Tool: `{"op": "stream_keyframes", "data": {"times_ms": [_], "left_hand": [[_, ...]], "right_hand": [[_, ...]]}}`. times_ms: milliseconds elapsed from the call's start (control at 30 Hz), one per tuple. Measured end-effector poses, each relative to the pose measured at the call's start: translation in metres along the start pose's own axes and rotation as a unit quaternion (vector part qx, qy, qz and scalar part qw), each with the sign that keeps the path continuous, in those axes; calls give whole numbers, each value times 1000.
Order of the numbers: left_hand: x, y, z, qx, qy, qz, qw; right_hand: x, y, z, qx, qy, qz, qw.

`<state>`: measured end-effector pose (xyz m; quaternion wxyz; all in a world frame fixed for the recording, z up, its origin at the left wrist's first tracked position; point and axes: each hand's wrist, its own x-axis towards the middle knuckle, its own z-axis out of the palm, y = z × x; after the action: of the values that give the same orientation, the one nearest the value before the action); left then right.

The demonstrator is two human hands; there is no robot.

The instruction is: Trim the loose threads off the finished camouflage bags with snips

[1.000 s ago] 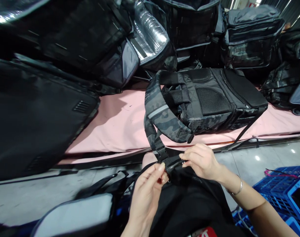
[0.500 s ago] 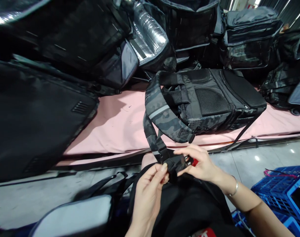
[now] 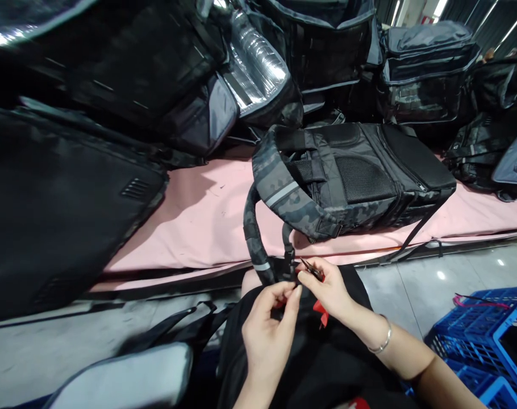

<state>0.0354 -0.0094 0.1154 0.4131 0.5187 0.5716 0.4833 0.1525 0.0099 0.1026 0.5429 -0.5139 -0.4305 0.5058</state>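
Note:
A dark camouflage backpack [image 3: 361, 170] lies on the pink-covered table [image 3: 190, 216], its mesh back panel up. One padded shoulder strap [image 3: 255, 241] hangs over the table's front edge, and a thin strap with a black buckle [image 3: 289, 258] hangs beside it. My left hand [image 3: 273, 324] is closed in a pinch below the buckle; what lies between its fingertips is too small to make out. Close to its right, my right hand [image 3: 329, 289] is closed around small dark-tipped snips [image 3: 312, 269], points toward the upper left. Something red [image 3: 320, 311] dangles under that hand.
Large black bags stand at the left [image 3: 62, 210] and along the back, one with a silver lining [image 3: 258, 62]. Blue crates [image 3: 480, 335] are on the floor at the lower right. A pale padded piece [image 3: 126, 378] is at the lower left.
The dark strap end between my hands is no longer raised there. My right hand has shifted slightly left and down, with the snips now plainly visible. The padded strap hangs further left.

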Motion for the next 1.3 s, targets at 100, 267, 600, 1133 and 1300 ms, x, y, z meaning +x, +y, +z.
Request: {"op": "stream_keyframes", "data": {"times_ms": [100,267,600,1133,1300], "left_hand": [[-2,2,1,14,15,47,999],[-5,-1,-2,20,21,68,997],[3,-22,-13,-105,94,-79,987],[27,-87,5,-150,38,-187,970],[39,-96,3,-142,22,-224,964]], "right_hand": [[0,0,-1,47,-19,35,998],[5,2,-2,160,-15,142,977],[7,7,-5,263,50,207,941],[2,27,-26,-54,144,-45,987],[28,15,-35,-214,179,-257,925]]}}
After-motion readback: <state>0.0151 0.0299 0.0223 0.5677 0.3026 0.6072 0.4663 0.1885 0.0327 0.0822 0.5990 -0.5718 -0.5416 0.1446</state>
